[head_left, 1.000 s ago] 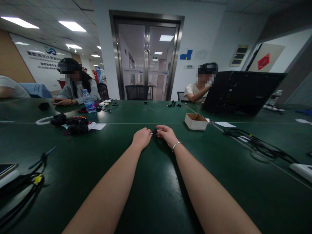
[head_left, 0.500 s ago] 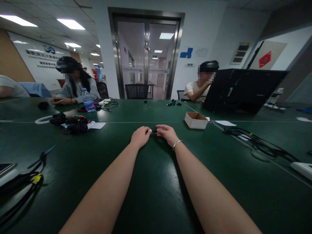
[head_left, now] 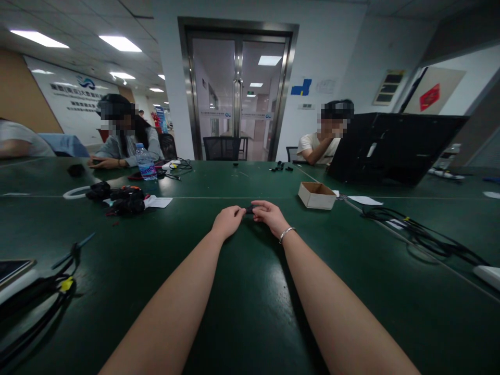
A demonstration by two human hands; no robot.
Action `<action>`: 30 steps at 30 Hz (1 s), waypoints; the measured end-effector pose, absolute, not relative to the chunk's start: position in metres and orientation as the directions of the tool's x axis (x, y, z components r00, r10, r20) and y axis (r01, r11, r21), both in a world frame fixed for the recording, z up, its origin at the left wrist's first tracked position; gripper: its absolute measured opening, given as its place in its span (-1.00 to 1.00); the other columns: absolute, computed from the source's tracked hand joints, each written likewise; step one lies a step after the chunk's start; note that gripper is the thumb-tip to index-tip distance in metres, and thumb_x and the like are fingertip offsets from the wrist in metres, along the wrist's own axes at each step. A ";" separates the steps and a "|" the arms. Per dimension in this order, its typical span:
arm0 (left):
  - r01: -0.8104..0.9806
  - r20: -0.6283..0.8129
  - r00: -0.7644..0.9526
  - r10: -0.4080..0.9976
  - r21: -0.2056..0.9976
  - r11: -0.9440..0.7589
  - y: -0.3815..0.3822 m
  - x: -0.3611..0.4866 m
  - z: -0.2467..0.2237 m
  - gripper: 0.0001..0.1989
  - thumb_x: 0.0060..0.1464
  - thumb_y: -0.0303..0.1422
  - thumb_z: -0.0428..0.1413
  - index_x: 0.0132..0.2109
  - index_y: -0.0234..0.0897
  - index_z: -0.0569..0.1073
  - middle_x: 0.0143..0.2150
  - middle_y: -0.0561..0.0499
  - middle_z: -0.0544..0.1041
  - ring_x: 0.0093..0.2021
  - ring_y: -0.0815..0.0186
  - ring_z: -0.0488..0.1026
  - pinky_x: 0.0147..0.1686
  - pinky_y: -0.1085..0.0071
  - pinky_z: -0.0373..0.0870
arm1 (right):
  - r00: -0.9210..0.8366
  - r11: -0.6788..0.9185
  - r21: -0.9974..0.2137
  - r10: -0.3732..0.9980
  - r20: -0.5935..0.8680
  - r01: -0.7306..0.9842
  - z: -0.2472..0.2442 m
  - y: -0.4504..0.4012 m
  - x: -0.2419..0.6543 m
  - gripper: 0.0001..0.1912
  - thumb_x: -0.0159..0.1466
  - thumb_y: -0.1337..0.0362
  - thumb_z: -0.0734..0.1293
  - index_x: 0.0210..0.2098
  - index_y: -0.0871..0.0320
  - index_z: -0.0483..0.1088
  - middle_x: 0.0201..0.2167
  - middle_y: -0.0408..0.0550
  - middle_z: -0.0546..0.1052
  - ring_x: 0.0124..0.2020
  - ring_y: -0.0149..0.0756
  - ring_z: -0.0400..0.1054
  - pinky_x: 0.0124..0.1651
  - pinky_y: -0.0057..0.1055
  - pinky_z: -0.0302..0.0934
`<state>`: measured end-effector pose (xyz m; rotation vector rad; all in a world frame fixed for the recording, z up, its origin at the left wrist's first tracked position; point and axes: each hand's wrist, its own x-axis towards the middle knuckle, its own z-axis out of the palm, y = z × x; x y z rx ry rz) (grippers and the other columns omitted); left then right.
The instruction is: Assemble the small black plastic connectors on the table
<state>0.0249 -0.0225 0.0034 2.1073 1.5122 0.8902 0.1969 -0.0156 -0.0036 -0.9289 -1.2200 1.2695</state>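
Observation:
Both hands meet over the green table (head_left: 250, 291), stretched well forward. Between them is a small dark object (head_left: 249, 210), too small and shaded to tell its kind. My left hand (head_left: 227, 221) pinches its left end with thumb and forefinger. At the other end, my right hand (head_left: 270, 216) closes its fingertips on the same object, a silver bracelet (head_left: 287, 234) on that wrist. To the right of my right hand stands an open pale box (head_left: 317, 198); whatever is inside it is hidden.
Left, a tangle of black gear (head_left: 127, 199) lies beside a water bottle (head_left: 146, 164). Black cables (head_left: 422, 234) run along the right; others, with a phone (head_left: 15, 271), lie near left. A large black monitor-like panel (head_left: 398, 148) stands back right. Two people sit opposite.
The whole view has shifted slightly right and down. A silvery bit seen at my left fingertips before no longer shows; both hands still hold the small dark object.

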 end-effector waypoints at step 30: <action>0.499 0.146 0.127 0.981 0.845 -0.190 -0.002 0.017 -0.006 -0.38 0.11 0.08 -0.23 -0.53 -0.31 0.42 -0.59 0.00 0.41 -0.58 0.37 0.31 -0.49 0.44 0.20 | -0.245 0.058 -0.963 0.961 0.125 -0.265 0.006 -0.026 0.186 -0.70 0.15 0.50 0.33 -0.12 0.17 0.41 -0.41 -0.11 0.48 -0.44 -0.39 0.44 -0.44 -0.55 0.33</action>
